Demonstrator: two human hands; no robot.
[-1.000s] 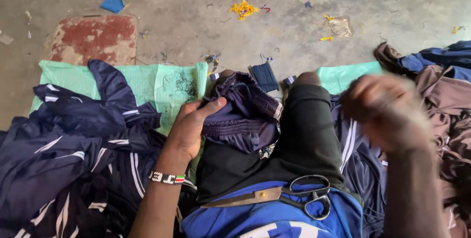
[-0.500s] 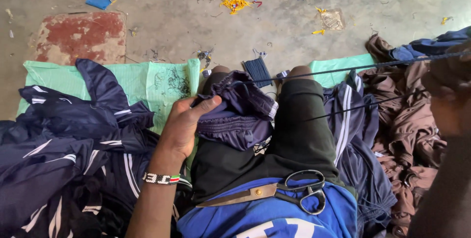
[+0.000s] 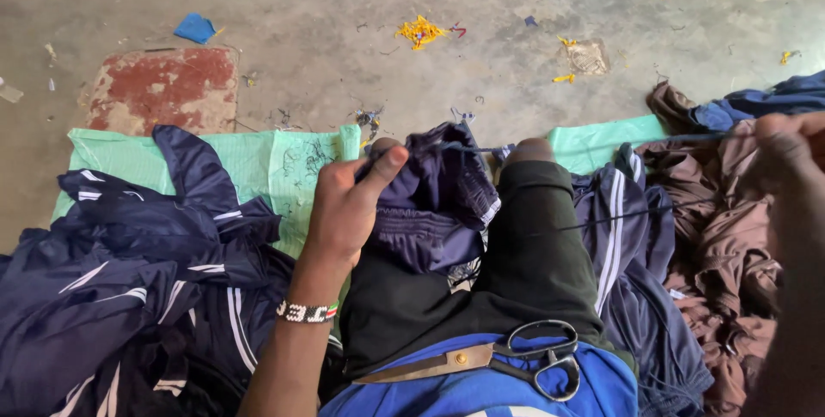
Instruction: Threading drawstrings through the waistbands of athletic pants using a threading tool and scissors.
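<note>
The near half of the scene is crowded with cloth, while the far half is bare grey concrete floor (image 3: 481,82), strewn only with small yellow and blue scraps, so the open room lies far from the person. A pale green woven mat (image 3: 284,164) runs left to right across the middle, its far edge meeting the concrete. On the left a heap of dark navy garments with white stripes (image 3: 129,271) covers the mat's near side. On the right, a pile of brown cloth (image 3: 730,245) spreads to the frame edge.

The left hand (image 3: 348,206) has its grip closed on a bunched navy-purple garment with white piping (image 3: 434,202), thumb pointing up against the fabric's far fold. The garment rests between the person's knees, on black trousers (image 3: 516,254), just right of that hand. From the garment's far edge a thin dark thread (image 3: 601,144) runs taut to the right, up to the right hand (image 3: 786,155), which is raised at the far right and blurred; its fingers seem pinched on the thread, well apart from the garment.

Steel scissors with black handles (image 3: 490,357) lie closed on the blue shirt (image 3: 481,387) at the near edge, untouched
</note>
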